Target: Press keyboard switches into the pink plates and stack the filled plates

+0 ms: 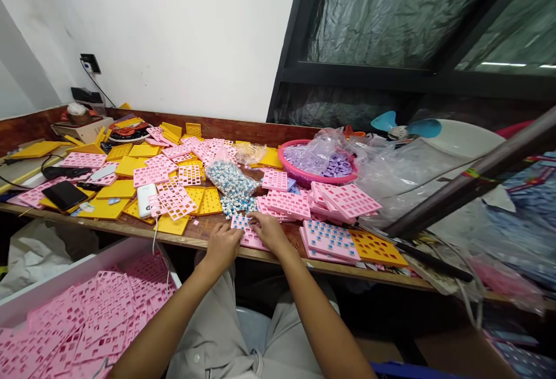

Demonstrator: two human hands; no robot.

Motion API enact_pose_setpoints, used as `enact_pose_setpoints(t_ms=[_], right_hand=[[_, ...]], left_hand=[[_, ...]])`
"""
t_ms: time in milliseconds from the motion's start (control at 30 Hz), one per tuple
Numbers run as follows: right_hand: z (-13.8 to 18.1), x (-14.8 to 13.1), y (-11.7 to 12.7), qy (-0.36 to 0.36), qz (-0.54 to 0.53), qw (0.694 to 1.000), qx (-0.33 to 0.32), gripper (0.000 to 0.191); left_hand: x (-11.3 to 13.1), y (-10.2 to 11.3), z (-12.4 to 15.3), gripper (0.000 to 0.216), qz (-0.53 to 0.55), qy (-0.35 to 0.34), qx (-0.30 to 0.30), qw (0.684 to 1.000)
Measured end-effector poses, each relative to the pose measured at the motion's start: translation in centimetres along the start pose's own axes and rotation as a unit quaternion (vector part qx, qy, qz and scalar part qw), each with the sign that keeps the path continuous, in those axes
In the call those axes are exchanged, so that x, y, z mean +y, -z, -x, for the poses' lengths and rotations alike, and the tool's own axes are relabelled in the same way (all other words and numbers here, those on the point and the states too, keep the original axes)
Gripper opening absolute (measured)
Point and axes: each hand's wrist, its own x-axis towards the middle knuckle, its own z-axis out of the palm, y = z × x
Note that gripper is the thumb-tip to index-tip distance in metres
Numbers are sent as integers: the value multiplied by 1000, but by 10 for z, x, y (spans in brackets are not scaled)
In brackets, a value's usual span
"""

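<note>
My left hand (222, 244) and my right hand (268, 227) rest on a pink grid plate (252, 239) at the front edge of the wooden bench (204, 233). Both hands have their fingers curled down onto the plate; whatever small part they pinch is too small to make out. Just beyond the plate lies a heap of small blue and white pieces (237, 203), spilling from a clear bag (229, 177). To the right lies a pink plate filled with blue pieces (330, 238).
Pink plates (289, 203) and yellow plates (377, 248) cover the bench. A pink basket (317, 161) holds purple pieces in plastic. A phone (64, 195) and a white power bank (146, 199) lie left. A white box of pink plates (95, 315) stands below left. A metal bar (473, 173) slants on the right.
</note>
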Motion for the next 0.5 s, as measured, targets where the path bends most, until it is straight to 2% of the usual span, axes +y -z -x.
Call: enact_pose_setpoints(t_ms=[133,300,400,500], right_hand=[[-7,-9,5,3,74,997,-36,36],[-16,-18,9,8,159,984,-81,33],[-19,-21,11,16,182,978,-98,34],[-21,-23,12,22,189,977,-99,35]], left_hand=[[10,1,9,27,-50,-21,-14,998],[17,-3,19,33,-51,-38,-11,998],[8,-1,17,31,-16,-20,3,1000],[-13,4,4,26,38,30,47,998]])
